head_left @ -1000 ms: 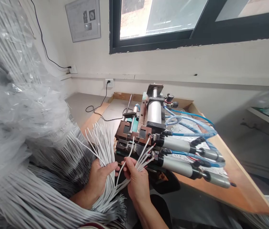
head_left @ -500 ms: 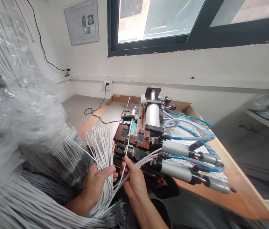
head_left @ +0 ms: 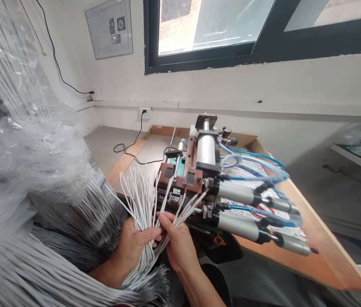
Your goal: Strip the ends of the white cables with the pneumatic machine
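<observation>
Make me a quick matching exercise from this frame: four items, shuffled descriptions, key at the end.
Column 1
1. Window frame
2. Left hand
3. Air hoses
4. Right hand

Column 2
A. Grips the thick cable bunch
B. Blue, curving
C. Holds the smaller cable group, some ends reddish
D. Dark grey, straight-edged

Pairs: 1-D, 2-A, 3-B, 4-C
</observation>
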The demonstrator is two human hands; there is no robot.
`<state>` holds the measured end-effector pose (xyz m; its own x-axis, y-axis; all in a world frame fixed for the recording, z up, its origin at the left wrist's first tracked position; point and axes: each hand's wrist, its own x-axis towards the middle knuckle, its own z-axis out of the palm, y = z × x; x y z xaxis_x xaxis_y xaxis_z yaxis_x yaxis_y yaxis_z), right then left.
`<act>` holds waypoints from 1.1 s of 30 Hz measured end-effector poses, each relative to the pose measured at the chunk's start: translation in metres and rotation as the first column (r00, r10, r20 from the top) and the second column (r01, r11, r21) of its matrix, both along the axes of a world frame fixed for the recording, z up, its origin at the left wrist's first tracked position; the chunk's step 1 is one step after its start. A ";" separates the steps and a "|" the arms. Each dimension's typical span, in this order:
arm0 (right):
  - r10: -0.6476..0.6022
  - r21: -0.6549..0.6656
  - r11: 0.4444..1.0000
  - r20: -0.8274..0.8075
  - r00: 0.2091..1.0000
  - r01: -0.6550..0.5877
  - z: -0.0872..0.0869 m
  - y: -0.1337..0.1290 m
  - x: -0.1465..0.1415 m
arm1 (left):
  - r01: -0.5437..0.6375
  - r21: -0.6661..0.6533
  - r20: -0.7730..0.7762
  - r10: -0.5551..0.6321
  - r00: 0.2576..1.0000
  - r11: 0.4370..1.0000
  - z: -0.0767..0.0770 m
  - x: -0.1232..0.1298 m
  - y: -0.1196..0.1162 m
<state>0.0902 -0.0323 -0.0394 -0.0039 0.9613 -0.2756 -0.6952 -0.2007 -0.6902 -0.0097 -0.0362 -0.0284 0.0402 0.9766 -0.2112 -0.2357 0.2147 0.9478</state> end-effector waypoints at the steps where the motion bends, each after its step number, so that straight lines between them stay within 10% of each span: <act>1: -0.065 0.012 0.998 0.032 0.997 0.065 -0.001 -0.002 0.000 | -0.001 0.000 0.005 0.001 1.000 1.000 0.000 0.000 0.000; 21: -0.202 -0.175 0.963 0.027 0.979 0.204 0.006 -0.001 0.011 | -0.090 -0.088 0.062 0.096 0.993 0.992 0.014 0.004 -0.001; 29: 0.168 -0.125 0.976 -0.103 0.980 -0.180 0.010 0.003 0.008 | -0.017 -0.046 0.069 0.020 0.997 0.999 0.006 0.004 -0.003; 33: 0.048 -0.022 0.999 0.007 0.999 -0.048 0.006 -0.005 0.004 | 0.002 -0.020 0.114 0.001 0.993 1.000 0.007 0.004 -0.003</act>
